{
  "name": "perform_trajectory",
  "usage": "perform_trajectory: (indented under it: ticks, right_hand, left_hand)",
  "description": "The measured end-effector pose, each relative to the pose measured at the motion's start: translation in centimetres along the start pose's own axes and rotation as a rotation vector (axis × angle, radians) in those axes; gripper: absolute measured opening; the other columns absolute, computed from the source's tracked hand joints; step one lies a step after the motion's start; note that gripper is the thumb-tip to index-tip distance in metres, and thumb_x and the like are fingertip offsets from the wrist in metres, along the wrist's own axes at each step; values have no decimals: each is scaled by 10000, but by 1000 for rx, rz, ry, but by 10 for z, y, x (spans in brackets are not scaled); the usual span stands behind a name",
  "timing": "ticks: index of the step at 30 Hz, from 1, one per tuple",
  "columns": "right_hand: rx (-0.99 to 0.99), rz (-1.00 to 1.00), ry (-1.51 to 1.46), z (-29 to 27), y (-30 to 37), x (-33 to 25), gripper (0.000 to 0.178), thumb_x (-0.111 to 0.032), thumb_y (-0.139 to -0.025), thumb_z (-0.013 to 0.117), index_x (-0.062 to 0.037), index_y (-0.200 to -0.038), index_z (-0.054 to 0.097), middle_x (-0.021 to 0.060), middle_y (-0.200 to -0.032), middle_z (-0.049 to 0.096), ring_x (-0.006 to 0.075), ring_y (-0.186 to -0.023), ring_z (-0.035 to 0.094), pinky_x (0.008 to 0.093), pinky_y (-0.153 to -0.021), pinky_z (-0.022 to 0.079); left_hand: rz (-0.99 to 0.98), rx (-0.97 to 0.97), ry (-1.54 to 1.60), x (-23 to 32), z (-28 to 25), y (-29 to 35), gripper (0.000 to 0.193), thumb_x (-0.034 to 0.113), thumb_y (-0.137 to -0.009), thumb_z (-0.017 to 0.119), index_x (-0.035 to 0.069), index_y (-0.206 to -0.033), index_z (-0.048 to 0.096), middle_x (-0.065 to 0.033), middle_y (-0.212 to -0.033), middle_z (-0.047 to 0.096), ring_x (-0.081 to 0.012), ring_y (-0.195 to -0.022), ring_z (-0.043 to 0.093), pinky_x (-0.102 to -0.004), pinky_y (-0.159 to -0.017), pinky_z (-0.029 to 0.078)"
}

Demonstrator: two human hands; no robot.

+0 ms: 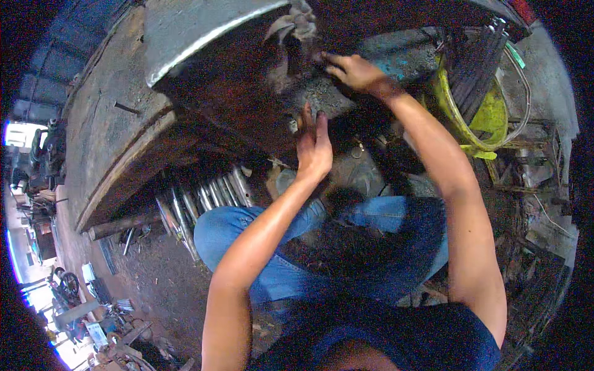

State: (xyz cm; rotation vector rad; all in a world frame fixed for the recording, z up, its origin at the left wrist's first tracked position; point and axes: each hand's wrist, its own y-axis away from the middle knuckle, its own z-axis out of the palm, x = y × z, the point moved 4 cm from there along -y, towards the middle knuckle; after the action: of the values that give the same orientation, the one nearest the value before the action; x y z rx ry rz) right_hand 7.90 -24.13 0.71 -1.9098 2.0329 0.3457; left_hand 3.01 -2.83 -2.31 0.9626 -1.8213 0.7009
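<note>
My left hand [314, 147] reaches up from the lower middle, fingers stretched and slightly apart, in front of a dark, rusty metal piece [229, 117]. Nothing shows in its grasp. Further up and to the right, my right hand [357, 73] points leftward with fingers extended, its tips close to the same dark area; contact is hard to tell. Just left of those fingertips, a crumpled grey cloth-like piece [296, 25] hangs over the metal. Grey crumbly debris [325, 93] lies between the two hands. A pale bent sheet edge [216, 38] curves above the rusty piece.
At the right stands a yellow bucket [450, 111] full of dark thin rods [473, 71]. Several shiny metal tubes [213, 196] lie beside my knee. The thick worn worktop [99, 139] at left carries a loose bolt [127, 108]. Scrap parts [99, 321] clutter the lower left.
</note>
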Motion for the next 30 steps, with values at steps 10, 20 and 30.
perform_trajectory:
  ticks: [10,20,30]
  right_hand:
    - [82,-67,57,4,-30,-3,343,-325,-846,467,-27,-965,587,215,-872,584,383,-834,552,417,-749,446]
    - [143,-28,179,-12,-22,0,365,-358,-854,430,-46,-971,580,224,-903,572,371,-846,551,433,-746,440]
    - [345,47,11,-9,-18,18,355,-329,-835,479,-15,-969,576,218,-898,574,383,-864,538,445,-743,433]
  left_hand:
    - [-25,-122,-236,5,-2,-1,459,36,-865,231,6,-1319,172,-144,-1408,104,-353,-1283,118,-380,-1058,122]
    - [16,-14,-81,7,-5,-3,569,380,-898,279,-10,-1307,215,-245,-1335,237,-371,-1250,202,-372,-1022,171]
    - [116,18,-102,12,-7,0,577,388,-898,282,-8,-1312,208,-247,-1338,228,-362,-1261,183,-361,-1036,149]
